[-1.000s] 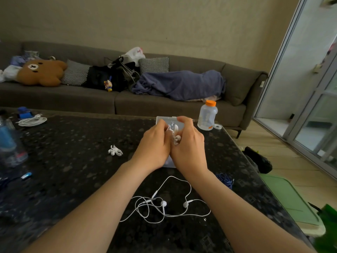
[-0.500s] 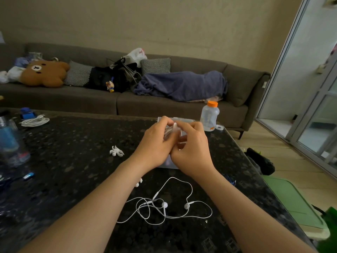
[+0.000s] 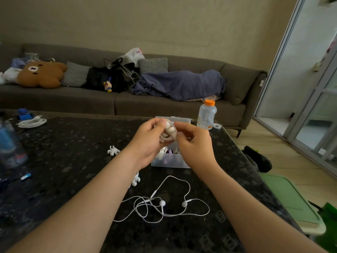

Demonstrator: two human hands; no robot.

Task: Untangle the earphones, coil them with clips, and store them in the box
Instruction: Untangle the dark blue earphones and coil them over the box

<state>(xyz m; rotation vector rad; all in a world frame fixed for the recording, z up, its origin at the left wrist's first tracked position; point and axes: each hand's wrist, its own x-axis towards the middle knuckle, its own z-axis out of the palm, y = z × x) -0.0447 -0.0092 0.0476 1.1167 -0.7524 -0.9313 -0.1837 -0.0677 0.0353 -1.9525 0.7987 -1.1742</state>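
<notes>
Both hands are raised above a clear plastic box [image 3: 171, 162] on the dark table. My left hand [image 3: 147, 141] grips a small coil of white earphones [image 3: 168, 133] with a white clip on it. My right hand [image 3: 195, 145] pinches the same coil from the right. The box holds white and purple items, partly hidden by my hands. A second pair of white earphones [image 3: 164, 204] lies loose and tangled on the table near me. One white clip [image 3: 113, 150] lies left of the box, and another white clip [image 3: 136, 179] shows beside my left forearm.
An orange-capped bottle [image 3: 207, 115] stands behind the box, a tape ring [image 3: 217, 126] beside it. A coiled white cable [image 3: 32, 122] and a blue bottle [image 3: 9, 143] are at the table's left. The table's right edge [image 3: 255, 172] drops to the floor. A sofa stands behind.
My hands lifted a little off the box and parted slightly, so the coiled earphones now show between them. The camera tilted up slightly.
</notes>
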